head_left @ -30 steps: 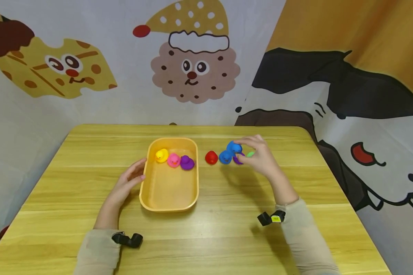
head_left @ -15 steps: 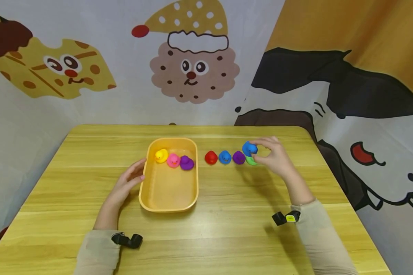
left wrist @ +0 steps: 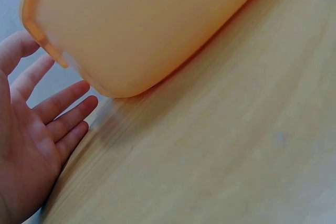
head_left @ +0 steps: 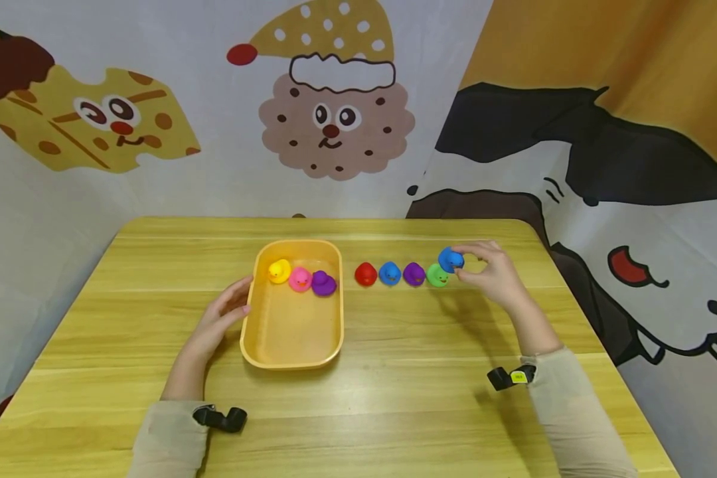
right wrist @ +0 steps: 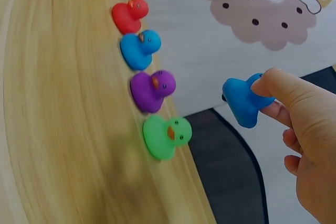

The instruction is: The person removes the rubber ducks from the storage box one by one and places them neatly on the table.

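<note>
My right hand pinches a blue rubber duck between thumb and fingers, holding it off the table beside the green duck. On the table stands a row of ducks: red, blue, purple and green. At the left side of an orange tray, my left hand rests with its fingers extended against the wall; the left wrist view shows the palm and spread fingers. Inside the tray's far end sit a yellow duck, a pink duck and a purple duck.
The wooden table reaches back to a cartoon-printed cloth hanging behind it. More printed cloth closes in the left and right sides. Bare tabletop shows in front of the duck row and to its right.
My right hand has carried the blue duck rightward, over the purple and green ducks, to the end of the row, uncovering them. The left hand stays at the tray.
</note>
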A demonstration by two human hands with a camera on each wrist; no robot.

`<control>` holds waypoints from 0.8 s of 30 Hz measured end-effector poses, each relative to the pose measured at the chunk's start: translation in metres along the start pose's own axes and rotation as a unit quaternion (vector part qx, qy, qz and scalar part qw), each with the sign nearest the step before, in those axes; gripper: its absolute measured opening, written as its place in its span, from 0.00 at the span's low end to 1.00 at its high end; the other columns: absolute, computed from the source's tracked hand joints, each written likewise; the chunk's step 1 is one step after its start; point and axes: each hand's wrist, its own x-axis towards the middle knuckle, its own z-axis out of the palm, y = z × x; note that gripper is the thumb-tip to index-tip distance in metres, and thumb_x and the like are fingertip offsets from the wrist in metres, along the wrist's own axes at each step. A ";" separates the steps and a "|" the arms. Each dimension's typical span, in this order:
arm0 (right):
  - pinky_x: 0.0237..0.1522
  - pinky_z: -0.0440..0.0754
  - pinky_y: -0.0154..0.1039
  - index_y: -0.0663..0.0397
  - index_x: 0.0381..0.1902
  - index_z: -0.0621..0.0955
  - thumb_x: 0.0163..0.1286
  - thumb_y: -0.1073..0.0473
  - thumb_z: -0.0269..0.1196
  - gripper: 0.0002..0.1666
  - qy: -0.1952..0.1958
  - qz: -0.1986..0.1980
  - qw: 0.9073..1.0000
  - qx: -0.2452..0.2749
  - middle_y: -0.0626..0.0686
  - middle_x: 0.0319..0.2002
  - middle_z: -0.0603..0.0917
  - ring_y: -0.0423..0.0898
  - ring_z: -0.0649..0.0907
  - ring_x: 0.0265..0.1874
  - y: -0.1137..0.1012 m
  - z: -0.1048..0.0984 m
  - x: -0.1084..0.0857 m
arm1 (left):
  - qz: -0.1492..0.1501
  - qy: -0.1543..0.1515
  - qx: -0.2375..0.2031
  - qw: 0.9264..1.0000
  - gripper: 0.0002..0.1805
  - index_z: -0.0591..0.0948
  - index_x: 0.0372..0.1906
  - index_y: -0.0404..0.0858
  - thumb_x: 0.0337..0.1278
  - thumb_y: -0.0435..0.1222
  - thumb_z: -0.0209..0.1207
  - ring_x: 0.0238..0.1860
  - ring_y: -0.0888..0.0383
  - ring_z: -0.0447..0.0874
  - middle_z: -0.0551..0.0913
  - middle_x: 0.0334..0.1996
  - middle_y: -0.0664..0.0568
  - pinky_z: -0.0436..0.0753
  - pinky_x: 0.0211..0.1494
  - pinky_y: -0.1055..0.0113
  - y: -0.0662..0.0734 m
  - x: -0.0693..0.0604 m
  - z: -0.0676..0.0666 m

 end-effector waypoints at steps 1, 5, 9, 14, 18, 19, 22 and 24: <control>0.46 0.67 0.48 0.58 0.50 0.83 0.55 0.68 0.69 0.22 0.000 0.002 1.000 0.000 0.57 0.50 0.82 0.55 0.71 0.48 0.002 -0.001 -0.001 | -0.002 0.000 0.000 1.000 0.29 0.61 0.72 0.38 0.68 0.32 0.52 0.62 0.57 0.67 0.63 0.67 0.35 0.69 0.57 0.74 0.000 0.000 0.000; 0.46 0.67 0.48 0.58 0.51 0.83 0.56 0.67 0.69 0.22 -0.008 0.009 1.000 -0.005 0.56 0.51 0.82 0.51 0.71 0.47 0.008 -0.005 -0.003 | -0.006 0.001 -0.001 1.000 0.30 0.61 0.73 0.39 0.68 0.32 0.52 0.62 0.60 0.67 0.63 0.68 0.36 0.69 0.57 0.74 0.000 0.000 -0.001; 0.45 0.67 0.47 0.58 0.52 0.83 0.57 0.67 0.69 0.22 -0.015 0.014 1.000 -0.009 0.56 0.51 0.82 0.49 0.70 0.45 0.015 -0.007 -0.004 | -0.005 -0.001 0.000 1.000 0.30 0.61 0.73 0.39 0.69 0.32 0.52 0.62 0.60 0.66 0.63 0.68 0.36 0.70 0.57 0.74 -0.001 -0.001 -0.001; 0.45 0.67 0.49 0.58 0.53 0.82 0.58 0.67 0.69 0.23 -0.020 0.023 0.999 -0.010 0.57 0.51 0.81 0.49 0.70 0.44 0.023 -0.009 -0.004 | -0.003 -0.003 -0.003 1.000 0.29 0.60 0.73 0.38 0.69 0.32 0.51 0.62 0.58 0.66 0.63 0.68 0.35 0.70 0.57 0.74 0.000 -0.002 -0.001; 0.46 0.67 0.54 0.58 0.53 0.82 0.58 0.66 0.68 0.23 -0.028 0.033 0.999 -0.007 0.58 0.52 0.81 0.53 0.71 0.46 0.031 -0.010 -0.004 | -0.002 -0.004 -0.003 1.000 0.29 0.60 0.73 0.38 0.69 0.31 0.51 0.62 0.58 0.66 0.62 0.68 0.35 0.70 0.57 0.74 0.000 -0.002 0.000; 0.46 0.67 0.55 0.58 0.54 0.82 0.58 0.66 0.68 0.23 -0.030 0.037 0.999 -0.007 0.58 0.53 0.80 0.54 0.71 0.46 0.034 -0.010 -0.004 | -0.003 -0.004 -0.003 1.000 0.29 0.60 0.73 0.38 0.69 0.32 0.51 0.63 0.59 0.66 0.62 0.68 0.36 0.70 0.57 0.74 0.000 -0.002 0.000; 0.46 0.67 0.56 0.58 0.54 0.82 0.59 0.65 0.68 0.23 -0.036 0.049 0.998 -0.007 0.59 0.54 0.79 0.57 0.71 0.47 0.040 -0.010 -0.004 | -0.003 -0.004 -0.002 1.000 0.30 0.60 0.73 0.39 0.69 0.32 0.51 0.63 0.60 0.66 0.62 0.68 0.36 0.69 0.57 0.74 0.000 -0.002 -0.001; 0.46 0.68 0.56 0.58 0.55 0.81 0.59 0.65 0.68 0.23 -0.040 0.055 0.998 -0.007 0.60 0.54 0.79 0.58 0.71 0.48 0.043 -0.010 -0.005 | -0.005 -0.004 -0.001 1.000 0.30 0.60 0.73 0.39 0.69 0.32 0.51 0.63 0.60 0.65 0.62 0.68 0.37 0.69 0.57 0.75 0.000 -0.001 -0.001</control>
